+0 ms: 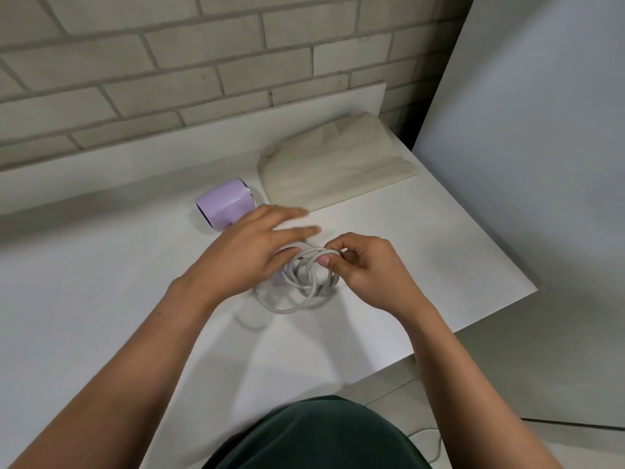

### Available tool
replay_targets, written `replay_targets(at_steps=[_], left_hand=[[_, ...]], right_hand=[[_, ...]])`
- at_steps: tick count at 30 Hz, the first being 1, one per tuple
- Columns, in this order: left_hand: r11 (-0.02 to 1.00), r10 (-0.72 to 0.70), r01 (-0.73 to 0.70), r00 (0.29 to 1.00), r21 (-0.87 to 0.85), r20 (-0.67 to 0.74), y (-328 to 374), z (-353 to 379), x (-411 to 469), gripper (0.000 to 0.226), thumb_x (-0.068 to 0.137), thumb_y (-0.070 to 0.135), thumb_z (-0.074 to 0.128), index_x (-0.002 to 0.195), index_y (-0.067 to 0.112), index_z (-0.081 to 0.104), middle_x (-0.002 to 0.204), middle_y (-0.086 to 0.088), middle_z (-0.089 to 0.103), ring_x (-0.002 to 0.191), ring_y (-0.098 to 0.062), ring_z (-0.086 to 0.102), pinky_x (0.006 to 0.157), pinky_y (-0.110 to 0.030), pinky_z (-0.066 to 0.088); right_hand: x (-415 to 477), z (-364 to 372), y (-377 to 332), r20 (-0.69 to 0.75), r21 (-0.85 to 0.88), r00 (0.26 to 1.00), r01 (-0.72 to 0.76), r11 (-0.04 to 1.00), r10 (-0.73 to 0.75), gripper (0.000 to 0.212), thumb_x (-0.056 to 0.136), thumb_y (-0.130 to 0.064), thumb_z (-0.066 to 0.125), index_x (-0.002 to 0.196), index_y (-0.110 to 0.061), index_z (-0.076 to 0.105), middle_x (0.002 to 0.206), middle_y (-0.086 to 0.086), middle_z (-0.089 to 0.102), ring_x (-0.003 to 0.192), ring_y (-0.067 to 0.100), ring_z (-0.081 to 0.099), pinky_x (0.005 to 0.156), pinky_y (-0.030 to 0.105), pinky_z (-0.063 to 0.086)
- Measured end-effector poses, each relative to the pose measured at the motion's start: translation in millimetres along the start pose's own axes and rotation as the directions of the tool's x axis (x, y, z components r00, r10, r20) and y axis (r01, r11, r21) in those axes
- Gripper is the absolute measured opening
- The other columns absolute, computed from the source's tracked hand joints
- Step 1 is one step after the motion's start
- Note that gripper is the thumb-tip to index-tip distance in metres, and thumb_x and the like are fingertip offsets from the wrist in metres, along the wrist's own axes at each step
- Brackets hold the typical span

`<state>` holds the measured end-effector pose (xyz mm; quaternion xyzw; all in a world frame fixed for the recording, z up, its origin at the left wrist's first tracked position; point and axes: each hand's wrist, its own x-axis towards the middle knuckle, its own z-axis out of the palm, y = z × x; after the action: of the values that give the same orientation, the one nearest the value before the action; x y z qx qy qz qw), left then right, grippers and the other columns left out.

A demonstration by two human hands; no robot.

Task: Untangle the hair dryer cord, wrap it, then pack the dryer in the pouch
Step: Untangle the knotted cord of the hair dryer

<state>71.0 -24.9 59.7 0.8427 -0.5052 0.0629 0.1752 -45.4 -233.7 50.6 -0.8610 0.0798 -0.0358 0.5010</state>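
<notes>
A lilac hair dryer [225,204] lies on the white table [101,282], its barrel pointing left and back; its handle is hidden under my left hand. The white cord [294,299] lies in loose tangled loops just in front of the handle. My right hand [365,269] pinches several cord strands between thumb and fingers at the top of the loops. My left hand [250,252] hovers over the handle and cord with fingers spread, blurred, holding nothing I can see. The beige cloth pouch [334,164] lies flat behind the dryer, to the right.
A brick wall [169,62] runs along the table's back edge. A white panel [524,164] stands to the right. The table's right edge [490,316] and front corner are close to my right arm. A thin cable lies on the floor [436,445] below.
</notes>
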Motion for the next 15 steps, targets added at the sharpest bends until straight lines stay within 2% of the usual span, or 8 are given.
replay_targets(at_steps=[2, 4, 6, 8, 10, 12, 15], left_hand=[[0.991, 0.129, -0.128, 0.991, 0.046, -0.028, 1, -2, 5, 0.036, 0.101, 0.038, 0.049, 0.124, 0.025, 0.074, 0.104, 0.004, 0.074, 0.09, -0.026, 0.069, 0.077, -0.042, 0.057], [0.99, 0.115, -0.104, 0.986, 0.093, -0.12, 5, -3, 8, 0.036, 0.101, 0.039, 0.047, 0.114, 0.025, 0.077, 0.084, 0.005, 0.074, 0.076, -0.028, 0.069, 0.066, -0.041, 0.057], [0.994, -0.008, 0.036, 0.966, 0.102, -0.259, 10, -5, 9, 0.032, 0.103, 0.039, 0.048, 0.108, 0.024, 0.075, 0.08, 0.003, 0.074, 0.071, -0.031, 0.069, 0.061, -0.04, 0.056], [0.972, -0.209, 0.233, 0.903, 0.018, -0.375, 14, -7, 9, 0.028, 0.105, 0.039, 0.05, 0.107, 0.023, 0.073, 0.079, 0.003, 0.076, 0.071, -0.031, 0.07, 0.06, -0.041, 0.056], [0.922, -0.385, 0.342, 0.847, -0.181, -0.366, 18, -8, 9, 0.028, 0.104, 0.039, 0.052, 0.109, 0.022, 0.073, 0.077, 0.006, 0.076, 0.074, -0.025, 0.073, 0.065, -0.041, 0.058], [0.843, -0.506, 0.388, 0.806, -0.372, -0.307, 28, -10, 9, 0.03, 0.102, 0.041, 0.052, 0.11, 0.022, 0.074, 0.074, 0.008, 0.075, 0.074, -0.017, 0.074, 0.072, -0.041, 0.06], [0.768, -0.6, 0.429, 0.742, -0.475, -0.3, 37, -12, 14, 0.026, 0.1, 0.039, 0.056, 0.107, 0.022, 0.075, 0.071, 0.01, 0.074, 0.071, -0.009, 0.073, 0.074, -0.039, 0.061]], right_hand=[[0, -1, -4, 0.001, -0.013, 1.0, 0.011, 1.0, -0.011, 0.011, 0.095, -0.022, 0.074, 0.086, -0.016, 0.073, 0.044, -0.019, 0.048, 0.046, 0.009, 0.042, 0.053, 0.015, 0.033], [-1, 0, -6, -0.014, -0.011, 1.0, 0.019, 1.0, -0.019, 0.01, 0.095, -0.022, 0.074, 0.088, -0.016, 0.074, 0.049, -0.023, 0.053, 0.05, 0.007, 0.047, 0.056, 0.014, 0.034], [-1, 1, -7, -0.012, -0.025, 0.999, 0.033, 0.999, -0.034, 0.011, 0.097, -0.025, 0.072, 0.089, -0.017, 0.075, 0.062, -0.022, 0.06, 0.06, 0.004, 0.052, 0.062, 0.013, 0.034], [-2, 3, -6, -0.001, -0.028, 0.999, 0.037, 0.999, -0.037, 0.015, 0.099, -0.028, 0.07, 0.09, -0.017, 0.076, 0.074, -0.014, 0.062, 0.068, 0.003, 0.053, 0.066, 0.015, 0.035], [-3, 6, -8, 0.017, 0.056, 1.0, 0.01, 0.998, -0.011, 0.017, 0.1, -0.028, 0.068, 0.092, -0.016, 0.076, 0.079, -0.007, 0.061, 0.067, 0.004, 0.051, 0.067, 0.018, 0.037], [-4, 7, -13, 0.057, 0.2, 0.998, 0.003, 0.98, -0.015, 0.014, 0.102, -0.025, 0.066, 0.101, -0.019, 0.078, 0.091, 0.003, 0.066, 0.074, 0.009, 0.055, 0.071, 0.021, 0.042], [-5, 7, -19, 0.126, 0.28, 0.992, -0.007, 0.96, -0.029, 0.014, 0.101, -0.029, 0.067, 0.109, -0.024, 0.076, 0.101, 0.006, 0.069, 0.094, 0.028, 0.061, 0.085, 0.037, 0.05]])
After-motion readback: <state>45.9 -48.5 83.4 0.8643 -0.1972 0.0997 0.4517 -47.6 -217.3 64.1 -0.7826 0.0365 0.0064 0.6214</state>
